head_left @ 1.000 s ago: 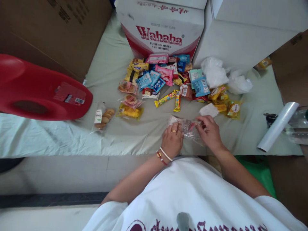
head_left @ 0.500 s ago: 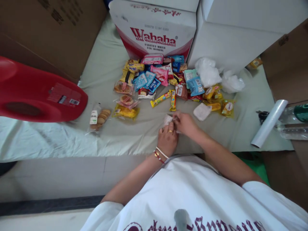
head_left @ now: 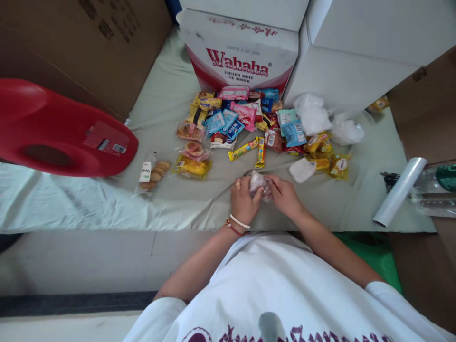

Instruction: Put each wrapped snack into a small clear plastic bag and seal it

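Near the table's front edge, a small bundle in clear plastic wrap (head_left: pixel 258 182) sits between my hands; what is inside it I cannot make out. My left hand (head_left: pixel 245 198) grips it from the left, fingers curled round it. From the right, my right hand (head_left: pixel 284 194) pinches the crumpled plastic. Just beyond lie two yellow snack bars (head_left: pixel 261 152). A white wrapped packet (head_left: pixel 302 170) lies to the right of my right hand. Off to the left are a yellow-wrapped snack (head_left: pixel 192 166) and a bag of round biscuits (head_left: pixel 159 173).
A pile of packaged snacks (head_left: pixel 243 114) lies before a Wahaba-style white and red carton (head_left: pixel 242 61). White plastic bags (head_left: pixel 311 114) stand right of it. A roll of plastic film (head_left: pixel 399 192) and bottles (head_left: pixel 432 202) are at the right. A red plastic container (head_left: pixel 67 128) lies left.
My left hand has shifted from lying over the bundle to gripping its left side. More of the crumpled plastic now shows between my hands. The view has moved slightly.
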Available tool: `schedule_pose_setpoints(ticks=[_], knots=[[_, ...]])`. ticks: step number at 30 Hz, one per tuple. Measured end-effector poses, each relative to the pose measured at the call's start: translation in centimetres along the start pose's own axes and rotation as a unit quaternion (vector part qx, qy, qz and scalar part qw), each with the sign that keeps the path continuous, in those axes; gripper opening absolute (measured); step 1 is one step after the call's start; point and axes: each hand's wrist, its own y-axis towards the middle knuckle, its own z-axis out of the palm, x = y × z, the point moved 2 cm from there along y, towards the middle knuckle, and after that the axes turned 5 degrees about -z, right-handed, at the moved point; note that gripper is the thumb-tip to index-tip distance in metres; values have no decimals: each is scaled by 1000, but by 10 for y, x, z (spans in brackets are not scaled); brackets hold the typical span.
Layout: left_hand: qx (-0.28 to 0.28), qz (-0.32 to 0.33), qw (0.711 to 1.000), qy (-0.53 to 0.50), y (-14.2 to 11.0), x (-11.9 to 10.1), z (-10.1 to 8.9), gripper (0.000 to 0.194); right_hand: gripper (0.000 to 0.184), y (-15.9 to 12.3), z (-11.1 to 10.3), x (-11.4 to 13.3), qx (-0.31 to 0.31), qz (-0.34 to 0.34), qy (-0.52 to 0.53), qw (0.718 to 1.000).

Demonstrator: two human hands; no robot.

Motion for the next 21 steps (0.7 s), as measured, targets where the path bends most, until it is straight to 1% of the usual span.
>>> schedule_pose_setpoints(ticks=[1, 2, 4, 5, 6, 7, 9, 10, 11, 12, 13, 14, 15, 16, 17, 18, 19, 20, 21], knots=[[-9, 33, 999, -17, -8, -8, 0, 32, 35, -10, -6, -1, -9, 33, 92, 995], [-18, 78, 996, -26, -16, -16, -1, 32, 39, -20, -12, -2, -18, 69, 187, 980], [-21, 199, 979, -32, -35, -32, 0, 34, 46, -42, -23, -5, -31, 132, 341, 930], [-10, 265, 963, -39, -44, -39, 2, 36, 46, -52, -28, -7, -37, 157, 385, 909], [11, 325, 944, -53, -51, -45, 5, 38, 45, -62, -32, -10, -47, 177, 409, 894], [43, 373, 924, -71, -56, -50, 7, 40, 45, -71, -35, -14, -60, 193, 415, 887], [129, 439, 883, -105, -60, -52, 12, 44, 49, -85, -43, -25, -92, 211, 398, 888], [171, 455, 866, -115, -59, -50, 12, 45, 51, -91, -49, -33, -114, 211, 382, 892], [204, 460, 855, -122, -58, -45, 11, 44, 51, -94, -60, -41, -140, 203, 362, 899], [226, 456, 852, -122, -55, -38, 7, 44, 50, -96, -75, -49, -173, 187, 338, 906], [220, 430, 867, -121, -51, -29, 2, 41, 49, -95, -96, -59, -216, 163, 311, 911], [197, 389, 892, -119, -47, -16, -5, 38, 47, -92, -122, -69, -270, 134, 284, 910], [177, 345, 915, -113, -43, -2, -13, 36, 45, -87, -153, -79, -331, 104, 252, 903], [154, 299, 937, -96, -39, 14, -22, 33, 43, -78, -187, -89, -398, 73, 216, 889], [122, 264, 954, -73, -36, 31, -31, 30, 38, -67, -222, -100, -466, 53, 178, 865], [92, 241, 965, -51, -34, 47, -40, 27, 32, -52, -255, -110, -515, 53, 124, 846], [67, 222, 972, -27, -33, 62, -49, 25, 25, -35, -285, -119, -532, 67, 43, 843], [47, 201, 979, -3, -32, 76, -56, 22, 25, -14, -311, -126, -516, 78, -59, 851], [37, 186, 982, 17, -32, 88, -62, 20, 27, 8, -331, -133, -502, 68, -92, 857]])
